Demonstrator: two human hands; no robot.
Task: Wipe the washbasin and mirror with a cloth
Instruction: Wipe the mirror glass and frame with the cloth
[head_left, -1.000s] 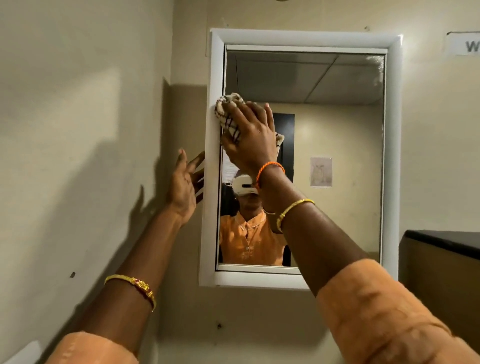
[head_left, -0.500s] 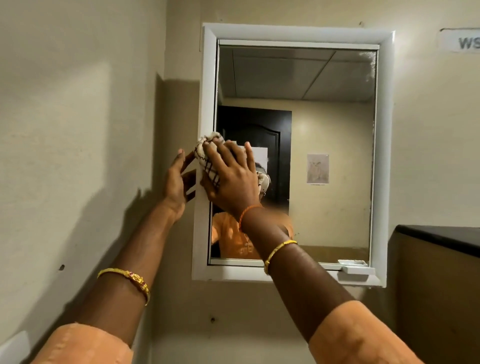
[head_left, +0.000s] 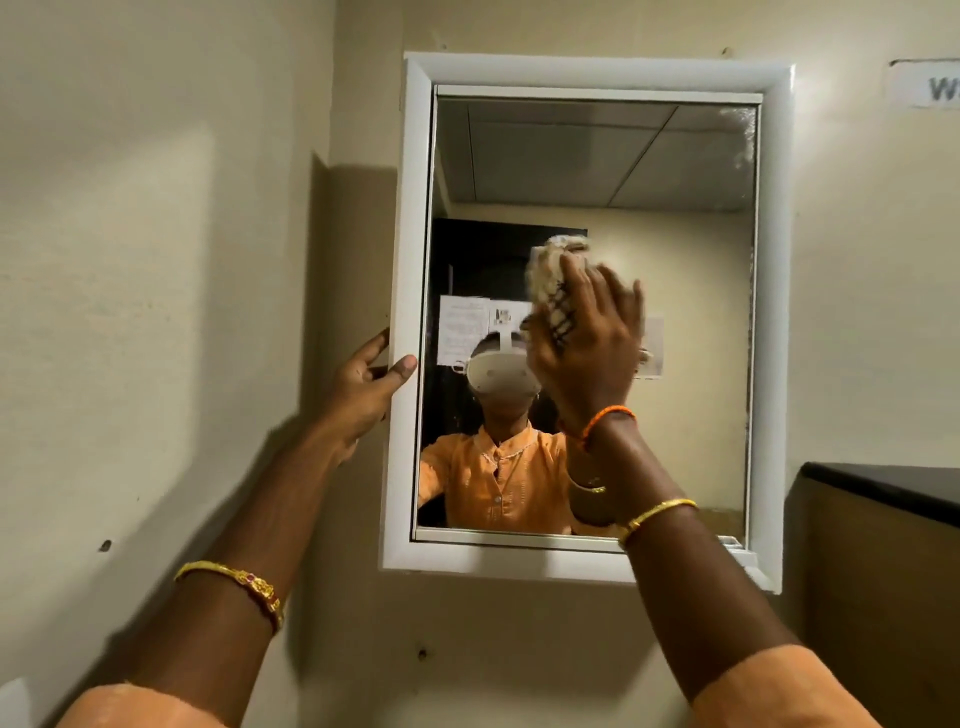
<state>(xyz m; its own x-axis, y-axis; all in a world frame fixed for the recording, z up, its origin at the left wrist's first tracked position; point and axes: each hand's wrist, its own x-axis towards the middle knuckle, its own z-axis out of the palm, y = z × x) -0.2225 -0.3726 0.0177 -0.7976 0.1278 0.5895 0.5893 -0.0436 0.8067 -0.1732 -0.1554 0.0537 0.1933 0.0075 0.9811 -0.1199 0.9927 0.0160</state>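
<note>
Room: cream-painted plaster wall, corner just left of the fixture, a few small dark marks on the paint. One white-framed rectangular wall mirror hangs on the back wall, frame projecting from it. Glass reflects grey ceiling panels, a dark door w/ papers stuck on it, and the person in an orange top. Upper rt corner of the glass looks smeared. One dark-topped brown cabinet at lower rt, beside the frame. One white paper label w/ dark lettering on the wall, upper rt, cut by the edge.

One cream cloth w/ dark check lines, bunched, pressed to the glass near centre. Right hand covers it, fingers slightly spread, curled over the wad. Left hand holds the frame's left edge: thumb on the front face, fingers wrapped round the outer side.

Count: hands 2; orange sleeves 2; gold bangles 2, one per forearm; orange thread band 1, rt wrist. Washbasin out of view.
</note>
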